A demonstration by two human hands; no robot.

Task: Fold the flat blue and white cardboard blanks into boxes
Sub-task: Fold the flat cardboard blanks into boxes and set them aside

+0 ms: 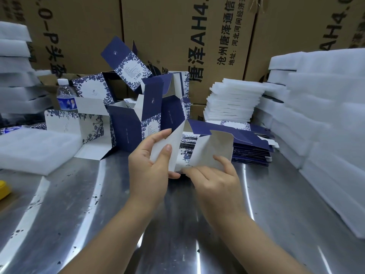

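I hold a half-opened blue and white box blank [207, 149] above the steel table [98, 204], its white inside facing me. My left hand [152, 165] grips the blank's left white flap, thumb on the near face and fingers behind. My right hand [213, 178] pinches the lower edge of the right white flap. Just behind the held blank lies a stack of flat blanks [250, 153]. Several folded boxes [126, 123] with open lids stand piled at the back centre.
Stacks of white foam sheets stand on the right [325, 125], at back centre [233, 101] and on the left [15, 62]; a foam tray [37, 149] lies front left. A water bottle [66, 95] stands back left. Brown cartons [177, 36] wall the back. A yellow object [4, 188] sits at the left edge.
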